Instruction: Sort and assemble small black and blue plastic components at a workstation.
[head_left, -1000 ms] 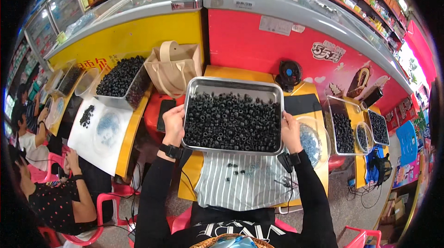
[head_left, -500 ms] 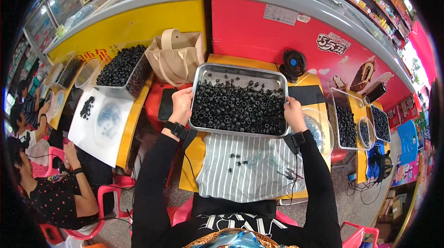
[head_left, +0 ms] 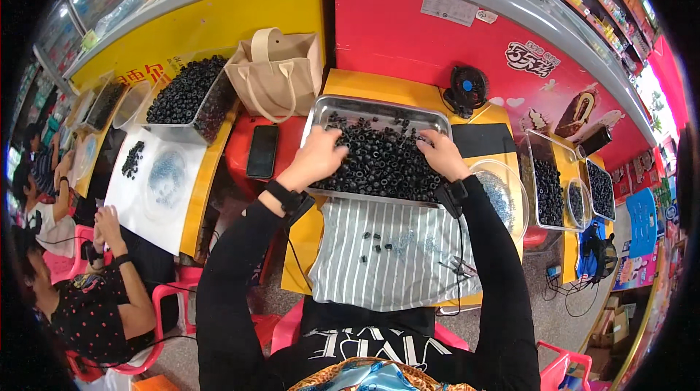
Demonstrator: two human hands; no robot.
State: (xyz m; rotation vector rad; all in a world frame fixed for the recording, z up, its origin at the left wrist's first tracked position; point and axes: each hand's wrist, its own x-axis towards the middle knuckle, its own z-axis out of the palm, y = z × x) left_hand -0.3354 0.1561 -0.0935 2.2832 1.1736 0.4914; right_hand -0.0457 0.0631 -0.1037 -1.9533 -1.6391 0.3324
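A metal tray point(head_left: 343, 105) full of small black rings point(head_left: 379, 161) rests on the yellow table point(head_left: 379, 88) in front of me. My left hand point(head_left: 317, 156) lies spread on the rings at the tray's left side. My right hand point(head_left: 440, 155) rests on the rings at the right side, fingers apart. Below the tray a grey striped cloth point(head_left: 394, 263) carries a few loose black rings point(head_left: 370, 241).
A black phone point(head_left: 262, 151) lies on a red stool at left, behind it a beige bag point(head_left: 275, 74) and a clear bin of black rings point(head_left: 186, 96). A clear bowl point(head_left: 503, 194) and a small fan point(head_left: 465, 91) sit at right. A seated person point(head_left: 87, 296) works at lower left.
The tray, held up by both hands at its sides a second ago, now rests on the table. Both hands have moved off its edges onto the rings inside.
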